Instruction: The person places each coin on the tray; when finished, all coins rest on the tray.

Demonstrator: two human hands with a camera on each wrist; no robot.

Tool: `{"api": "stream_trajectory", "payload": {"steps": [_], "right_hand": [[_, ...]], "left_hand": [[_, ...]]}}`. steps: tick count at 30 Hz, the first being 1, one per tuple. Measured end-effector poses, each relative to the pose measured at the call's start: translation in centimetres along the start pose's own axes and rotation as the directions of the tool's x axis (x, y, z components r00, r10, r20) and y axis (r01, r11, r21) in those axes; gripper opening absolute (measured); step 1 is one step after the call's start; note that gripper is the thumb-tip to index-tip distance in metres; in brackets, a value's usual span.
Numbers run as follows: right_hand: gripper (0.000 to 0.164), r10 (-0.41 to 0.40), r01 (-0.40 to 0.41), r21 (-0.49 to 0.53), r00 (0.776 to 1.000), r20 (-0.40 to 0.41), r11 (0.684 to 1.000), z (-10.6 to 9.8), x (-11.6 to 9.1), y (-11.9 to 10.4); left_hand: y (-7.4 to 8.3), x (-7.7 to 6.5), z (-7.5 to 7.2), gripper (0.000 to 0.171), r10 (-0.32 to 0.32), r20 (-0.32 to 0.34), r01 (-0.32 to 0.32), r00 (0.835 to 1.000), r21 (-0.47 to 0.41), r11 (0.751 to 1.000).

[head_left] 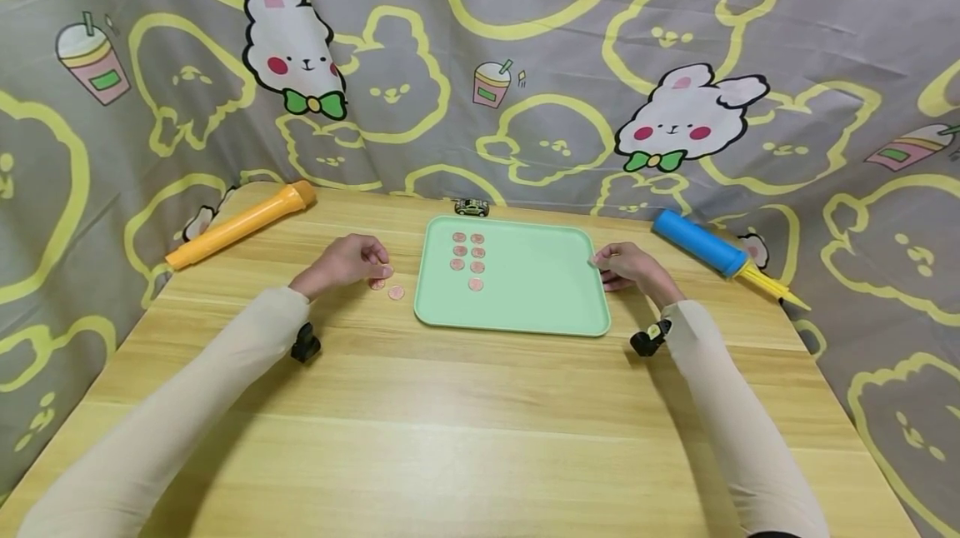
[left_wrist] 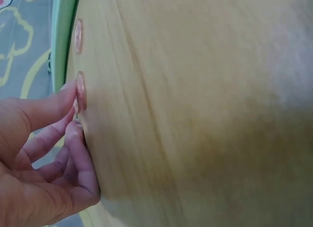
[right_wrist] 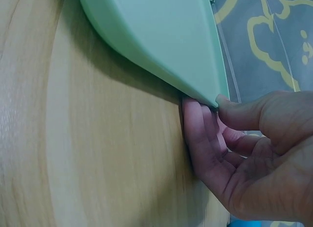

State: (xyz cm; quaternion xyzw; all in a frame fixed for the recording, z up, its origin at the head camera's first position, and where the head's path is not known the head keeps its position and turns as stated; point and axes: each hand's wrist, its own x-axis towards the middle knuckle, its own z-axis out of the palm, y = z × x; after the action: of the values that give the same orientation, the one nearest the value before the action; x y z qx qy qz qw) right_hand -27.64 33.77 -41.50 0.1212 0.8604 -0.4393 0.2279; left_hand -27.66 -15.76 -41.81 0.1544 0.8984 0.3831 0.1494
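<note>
My left hand [head_left: 350, 261] is over the table left of the tray, its thumb and fingers curled around a copper-coloured coin [left_wrist: 76, 105]. Right at the thumb tip lies another coin [left_wrist: 81, 90], and one more coin [head_left: 396, 292] sits closer to the tray. A light green rectangular tray [head_left: 540, 288] carries several such coins [head_left: 477, 253] in two columns on its left half. At the tray's right edge, my right hand [head_left: 628, 265] pinches the rim, thumb on top and fingers beneath, as the right wrist view shows.
An orange microphone-shaped tube [head_left: 243, 226] lies at the back left. A small toy car [head_left: 472, 207] stands behind the tray. On the back right is a blue and yellow hand pump [head_left: 720, 251]. A patterned curtain [head_left: 555, 63] borders the wooden table [head_left: 480, 430].
</note>
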Motion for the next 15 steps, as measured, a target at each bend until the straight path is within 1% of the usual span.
{"api": "stream_trajectory", "payload": {"steps": [5, 10, 13, 15], "right_hand": [[0.034, 0.003, -0.003, -0.009, 1.000, 0.003, 1.000, -0.24, -0.26, 0.07], [0.037, -0.013, 0.014, -0.010, 1.000, 0.008, 1.000, -0.20, -0.22, 0.05], [0.034, -0.021, 0.021, -0.003, 1.000, 0.008, 1.000, -0.07, -0.12, 0.06], [0.031, -0.020, 0.020, 0.002, 1.000, 0.007, 1.000, 0.03, -0.03, 0.09]], "left_hand": [[0.06, 0.31, 0.43, 0.014, 0.019, -0.022, -0.019, 1.000, -0.002, 1.000], [0.34, 0.22, 0.38, 0.017, -0.009, -0.044, 0.010, 0.999, 0.032, 0.999], [0.43, 0.04, 0.21, 0.019, -0.020, -0.059, 0.023, 0.998, 0.051, 0.998], [0.38, -0.07, 0.07, 0.018, -0.018, -0.070, 0.021, 0.997, 0.048, 0.999]]}}
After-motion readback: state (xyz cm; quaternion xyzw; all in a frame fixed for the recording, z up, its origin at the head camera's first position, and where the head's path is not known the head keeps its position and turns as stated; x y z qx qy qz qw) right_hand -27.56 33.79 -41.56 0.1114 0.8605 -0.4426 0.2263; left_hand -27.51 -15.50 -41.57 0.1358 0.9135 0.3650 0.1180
